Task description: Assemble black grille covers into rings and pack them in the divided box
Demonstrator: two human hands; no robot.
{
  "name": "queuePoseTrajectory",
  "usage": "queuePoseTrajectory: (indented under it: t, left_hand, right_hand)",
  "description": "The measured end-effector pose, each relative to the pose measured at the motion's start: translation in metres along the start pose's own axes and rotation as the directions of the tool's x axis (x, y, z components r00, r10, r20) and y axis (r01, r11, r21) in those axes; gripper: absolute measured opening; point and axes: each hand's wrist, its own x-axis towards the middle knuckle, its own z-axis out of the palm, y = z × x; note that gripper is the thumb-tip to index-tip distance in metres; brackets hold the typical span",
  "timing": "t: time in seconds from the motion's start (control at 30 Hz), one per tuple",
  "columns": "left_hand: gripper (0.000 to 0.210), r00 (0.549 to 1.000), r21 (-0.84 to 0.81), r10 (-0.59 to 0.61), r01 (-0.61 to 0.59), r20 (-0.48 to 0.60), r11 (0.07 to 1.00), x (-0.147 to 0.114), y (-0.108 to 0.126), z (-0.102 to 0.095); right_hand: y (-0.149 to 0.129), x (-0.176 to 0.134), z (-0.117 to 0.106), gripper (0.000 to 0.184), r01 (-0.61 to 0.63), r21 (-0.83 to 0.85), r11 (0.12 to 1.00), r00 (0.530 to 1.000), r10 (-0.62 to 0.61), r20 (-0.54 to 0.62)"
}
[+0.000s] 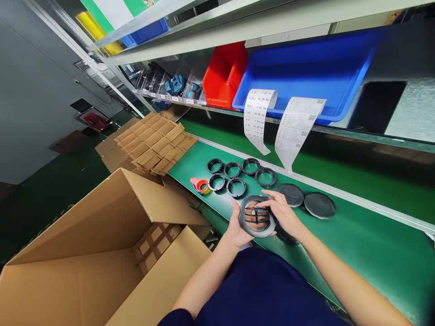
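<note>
A round black air vent [258,232] with crossing slats in its middle is held over the front edge of the green work surface. My left hand [234,230] is closed around its left side and underside, with the fingers showing through the slats. On its right side lies my right hand [285,215], fingers bent over the rim and slats. Beyond my hands stand several black rings [236,187] in a loose group. Two dark discs [319,205] lie to the right, side by side. Another dark round piece [287,236] is partly hidden beneath my right hand.
Left of the green bench [367,244] stands an open cardboard box [84,280], with cardboard dividers [156,140] behind it. Small coloured rings [201,185] lie near the bench edge. A shelf above holds a red bin [224,77], a blue tray [306,72] and hanging label strips [295,131].
</note>
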Motion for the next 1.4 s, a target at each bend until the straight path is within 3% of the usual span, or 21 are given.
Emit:
queuePoseTrajectory:
  t: [0.3,0.4,0.5,0.57,0.7,0.77,0.83,0.93,1.0,1.03,1.2,1.33,1.4]
  left_hand:
    - [0.083,0.998,-0.070,-0.044,0.041,-0.036,0.997,0.012,0.010,-0.008]
    - [0.083,0.995,-0.096,-0.066,0.059,-0.069,0.994,0.016,0.016,-0.016]
    - [0.080,0.986,-0.105,-0.077,0.062,-0.146,0.993,0.020,0.019,-0.029]
    - [0.081,0.974,-0.092,-0.113,0.097,-0.197,0.991,0.024,0.017,-0.040]
    - [0.087,0.957,-0.043,-0.120,0.113,-0.265,0.993,0.037,0.015,-0.055]
    - [0.087,0.958,-0.031,-0.088,0.083,-0.274,0.996,0.043,0.020,-0.058]
    - [0.090,0.947,-0.016,-0.076,0.075,-0.314,0.997,0.046,0.031,-0.059]
    - [0.091,0.897,0.029,-0.012,0.028,-0.443,0.999,0.044,0.049,-0.064]
    - [0.085,0.869,0.040,0.039,-0.022,-0.494,0.999,0.037,0.058,-0.070]
    - [0.082,0.863,0.031,0.047,-0.037,-0.504,0.999,0.033,0.060,-0.074]
    - [0.073,0.812,-0.065,0.027,-0.079,-0.584,0.995,0.006,0.055,-0.098]
    - [0.061,0.738,-0.069,-0.015,-0.043,-0.675,0.997,-0.011,0.041,-0.117]
    - [0.056,0.677,0.077,0.007,0.073,-0.736,0.994,-0.012,0.034,-0.123]
  right_hand:
    - [0.008,0.004,-0.001,0.050,-0.094,0.066,0.993,0.995,0.093,0.026]
    - [0.014,0.002,0.007,0.050,-0.068,-0.020,0.997,0.998,0.068,0.016]
    - [0.023,0.001,0.020,0.056,0.101,-0.209,0.973,0.980,-0.062,0.189]
    - [0.028,0.003,0.028,0.074,0.166,-0.289,0.943,0.942,-0.066,0.328]
    - [0.038,0.021,0.038,0.108,0.032,-0.313,0.949,0.877,0.124,0.465]
    - [0.048,0.040,0.041,0.115,0.024,-0.274,0.961,0.843,0.128,0.522]
    - [0.066,0.066,0.042,0.114,0.026,-0.289,0.957,0.876,0.118,0.469]
    - [0.105,0.109,0.038,0.106,-0.152,-0.502,0.852,0.966,0.236,0.107]
    - [0.135,0.132,0.035,0.103,-0.307,-0.608,0.732,0.946,0.303,-0.113]
    - [0.149,0.140,0.034,0.103,-0.345,-0.640,0.687,0.933,0.323,-0.157]
    - [0.191,0.138,0.039,0.103,-0.298,-0.762,0.576,0.934,0.340,-0.108]
    - [0.179,0.129,0.043,0.095,-0.211,-0.827,0.521,0.965,0.248,-0.090]
    - [0.168,0.131,0.044,0.088,-0.208,-0.834,0.511,0.976,0.166,-0.141]
